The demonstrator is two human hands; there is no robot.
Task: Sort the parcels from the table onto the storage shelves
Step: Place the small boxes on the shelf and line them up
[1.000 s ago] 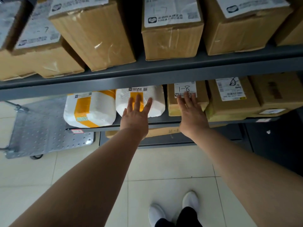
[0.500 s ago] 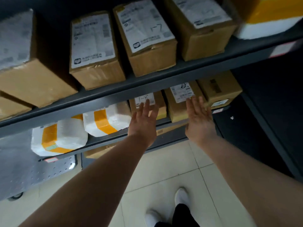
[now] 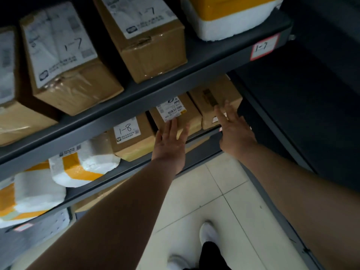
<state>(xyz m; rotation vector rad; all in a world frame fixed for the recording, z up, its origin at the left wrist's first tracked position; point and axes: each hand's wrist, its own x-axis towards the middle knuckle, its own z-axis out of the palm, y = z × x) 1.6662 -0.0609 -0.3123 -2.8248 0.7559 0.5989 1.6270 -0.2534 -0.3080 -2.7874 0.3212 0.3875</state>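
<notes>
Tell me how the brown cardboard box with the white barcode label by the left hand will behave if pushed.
Brown cardboard box probably stays stiff: its edges look square and uncrushed. It should slide rather than tip, since it lies low and flat on the grey metal shelf.

A pale tiled floor [image 3: 224, 193] with thin dark grout lines fills the lower middle of the view. On it stand two white shoes [image 3: 209, 233], one ahead of the other, with a black trouser leg [image 3: 212, 256] above them. At lower left lies a grey perforated metal plate [image 3: 46, 230], partly hidden.
</notes>
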